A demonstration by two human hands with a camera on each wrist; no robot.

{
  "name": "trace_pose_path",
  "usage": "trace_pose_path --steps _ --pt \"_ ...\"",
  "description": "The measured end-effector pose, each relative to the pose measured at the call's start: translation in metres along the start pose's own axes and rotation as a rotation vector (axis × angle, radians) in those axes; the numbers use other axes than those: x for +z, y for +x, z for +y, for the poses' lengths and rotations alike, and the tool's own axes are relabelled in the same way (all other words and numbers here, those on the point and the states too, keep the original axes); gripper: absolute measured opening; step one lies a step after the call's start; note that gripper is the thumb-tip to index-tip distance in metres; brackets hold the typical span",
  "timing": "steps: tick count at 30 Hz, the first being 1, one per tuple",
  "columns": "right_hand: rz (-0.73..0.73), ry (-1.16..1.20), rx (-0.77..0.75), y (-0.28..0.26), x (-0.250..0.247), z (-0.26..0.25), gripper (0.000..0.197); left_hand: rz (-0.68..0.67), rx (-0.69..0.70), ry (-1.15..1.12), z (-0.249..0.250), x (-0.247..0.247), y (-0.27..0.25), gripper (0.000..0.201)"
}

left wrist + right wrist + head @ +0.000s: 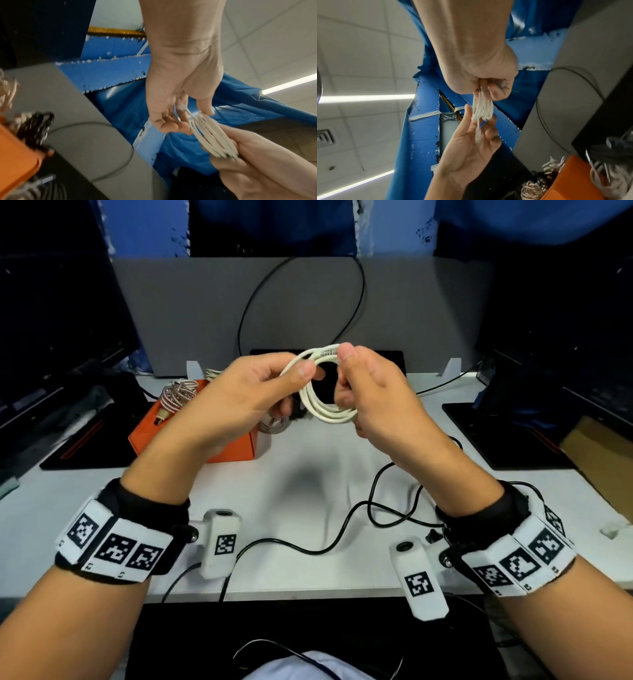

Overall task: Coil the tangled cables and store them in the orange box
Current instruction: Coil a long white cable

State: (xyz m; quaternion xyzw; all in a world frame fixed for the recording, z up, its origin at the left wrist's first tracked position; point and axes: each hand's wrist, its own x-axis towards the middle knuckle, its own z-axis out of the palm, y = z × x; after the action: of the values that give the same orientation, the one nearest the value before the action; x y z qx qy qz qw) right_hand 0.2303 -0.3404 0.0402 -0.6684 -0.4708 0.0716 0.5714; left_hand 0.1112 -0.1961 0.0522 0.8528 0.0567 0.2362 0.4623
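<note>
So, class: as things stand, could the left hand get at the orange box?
Probably yes, but not freely: the left hand hovers right above the orange box, nothing between them, yet it pinches the white cable coil shared with the right hand.

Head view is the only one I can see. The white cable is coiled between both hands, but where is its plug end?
Observer: The plug lies against the left hand, inside its fingers.
Operator: Does the right hand grip the whole coil?
Observer: Yes, the right hand closes its fist round all loops of the white cable.
Operator: Is something already in the orange box?
Observer: Yes, the orange box already holds a whitish coil.
</note>
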Motion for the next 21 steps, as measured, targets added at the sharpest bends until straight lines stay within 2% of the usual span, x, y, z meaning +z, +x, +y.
trace_pose_path --steps 3,6,10,14,17,21 --pt "-0.011 -0.214 -0.014 0.002 -0.005 0.001 0.04 0.002 -0.051 0.071 0.001 -0.012 -0.002 0.038" --pt "-0.031 -0.404 -0.035 0.0 -0.005 -0.001 0.039 0.032 -0.094 0.089 0.0 -0.021 -0.002 0.025" --pt "-0.02 -0.613 -0.028 -0.003 -0.003 -0.003 0.036 -0.009 -0.098 0.062 0.004 -0.021 -0.005 0.014" --pt "-0.02 -0.659 -0.053 -0.004 -0.001 -0.003 0.032 -0.025 -0.121 -0.117 0.008 -0.019 -0.006 0.019" --pt "-0.031 -0.634 -0.069 -0.005 0.002 -0.003 0.033 0.022 -0.036 -0.265 0.011 -0.01 -0.005 0.019" --pt "-0.02 -0.44 -0.066 -0.003 0.002 -0.004 0.035 0.133 0.06 -0.224 0.011 0.004 -0.003 0.009"
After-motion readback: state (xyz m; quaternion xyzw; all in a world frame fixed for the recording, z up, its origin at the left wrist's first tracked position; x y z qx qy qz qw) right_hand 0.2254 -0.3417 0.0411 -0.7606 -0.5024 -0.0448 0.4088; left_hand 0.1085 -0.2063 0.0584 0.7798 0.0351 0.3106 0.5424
